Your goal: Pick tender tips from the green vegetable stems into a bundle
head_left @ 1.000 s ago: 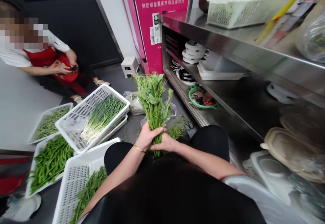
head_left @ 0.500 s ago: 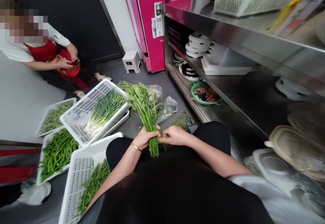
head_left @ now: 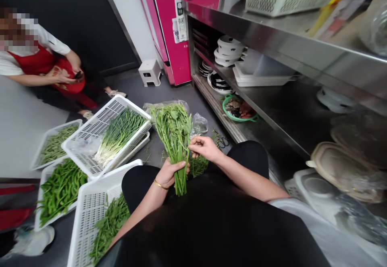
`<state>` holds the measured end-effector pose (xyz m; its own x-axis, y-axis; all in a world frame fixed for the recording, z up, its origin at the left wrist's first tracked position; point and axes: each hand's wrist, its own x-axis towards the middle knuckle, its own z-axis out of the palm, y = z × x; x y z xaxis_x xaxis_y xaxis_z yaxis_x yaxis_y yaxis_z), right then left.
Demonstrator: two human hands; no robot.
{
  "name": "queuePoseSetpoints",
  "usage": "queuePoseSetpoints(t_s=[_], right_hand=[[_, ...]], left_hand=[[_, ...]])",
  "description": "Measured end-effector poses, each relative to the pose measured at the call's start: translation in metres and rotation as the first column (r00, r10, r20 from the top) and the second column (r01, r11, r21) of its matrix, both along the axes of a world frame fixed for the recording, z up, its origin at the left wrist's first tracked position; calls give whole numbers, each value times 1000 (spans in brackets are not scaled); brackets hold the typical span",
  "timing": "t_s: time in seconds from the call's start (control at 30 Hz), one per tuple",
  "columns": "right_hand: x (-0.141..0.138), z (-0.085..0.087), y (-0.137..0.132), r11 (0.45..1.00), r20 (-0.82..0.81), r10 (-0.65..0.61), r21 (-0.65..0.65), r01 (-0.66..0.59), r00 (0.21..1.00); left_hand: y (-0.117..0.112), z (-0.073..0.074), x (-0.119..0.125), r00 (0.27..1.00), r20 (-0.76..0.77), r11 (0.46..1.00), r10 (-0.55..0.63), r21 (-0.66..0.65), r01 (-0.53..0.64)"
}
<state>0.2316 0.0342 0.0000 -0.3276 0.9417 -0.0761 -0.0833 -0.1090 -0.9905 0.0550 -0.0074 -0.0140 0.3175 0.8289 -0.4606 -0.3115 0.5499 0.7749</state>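
My left hand (head_left: 169,174) is wrapped round the lower stems of a bunch of leafy greens (head_left: 174,132), which stands upright over my lap with its leaves fanned out at the top. At the bunch's right edge is my right hand (head_left: 205,147), its thumb and fingers bent together in a pinch against the outer stems. What lies between those fingertips is too small to make out. Beneath the right hand, loose green trimmings (head_left: 199,166) lie between my knees. Just behind the bunch is a clear plastic bag (head_left: 199,124) on the floor.
At left stand white crates of spring onions (head_left: 119,134), green peppers (head_left: 62,188), green beans (head_left: 57,144) and leafy greens (head_left: 111,224). A person (head_left: 57,69) in a red apron sits beyond them. A steel shelf (head_left: 272,37) with dishes runs along my right, near a white stool (head_left: 150,72).
My right hand has moved up along the bunch from beside the left hand. The bunch is more upright and its leaves are spread wider. The view has shifted slightly right.
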Motion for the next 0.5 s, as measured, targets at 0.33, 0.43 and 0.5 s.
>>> queuePoseSetpoints(t_s=[0.33,0.43,0.5], right_hand=[[14,22,-6,792,421,-384,607,59,822],[3,20,-12,737,618,-386,653,-174,685],[-2,12,-14,686,670,-414,674,-273,616]], left_hand=[[1,3,12,990,-60,988,125,95,-119],[-1,0,12,987,-85,985,139,114,-129],[-3,0,12,987,-83,985,138,114,-128]])
